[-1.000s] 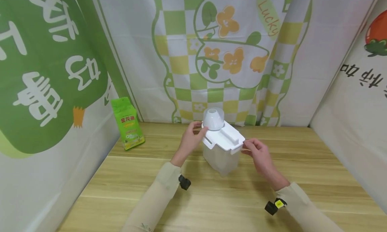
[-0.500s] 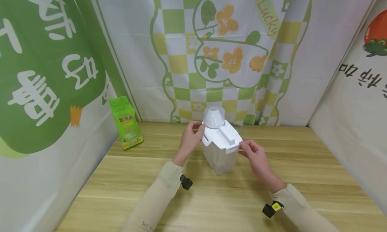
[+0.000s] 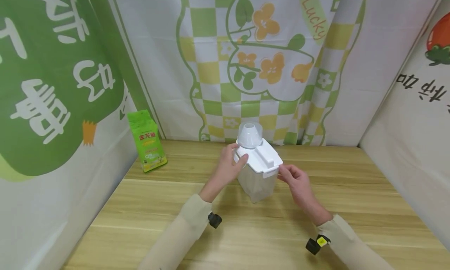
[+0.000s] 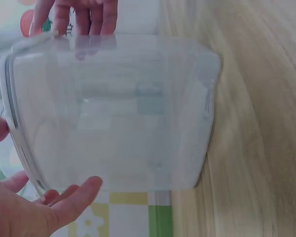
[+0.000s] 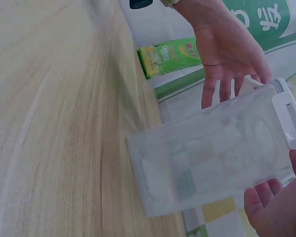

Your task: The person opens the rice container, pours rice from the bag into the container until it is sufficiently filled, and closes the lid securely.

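Note:
A clear plastic storage container [image 3: 258,184] stands upright between the hands. Its white lid [image 3: 254,160] carries a translucent measuring cup [image 3: 250,135], upside down at the back. My left hand [image 3: 227,165] lies at the left side of the lid, its thumb over the lid's edge; in the right wrist view its fingers are fairly straight against the container, beside a white side clip [image 5: 247,86] that sticks out. My right hand [image 3: 299,184] holds the right front edge, thumb at the lid by the front clip [image 3: 270,172] and fingers curled against the wall [image 4: 108,44].
A green printed food bag [image 3: 147,142] stands at the table's back left. The wooden table [image 3: 197,172] meets a patterned curtain [image 3: 211,106] at the back, with printed cloth walls on both sides.
My left hand has shifted a little toward the front along the lid, its thumb now farther over the edge and covering the left clip. The container moved slightly left earlier. My right hand keeps its hold.

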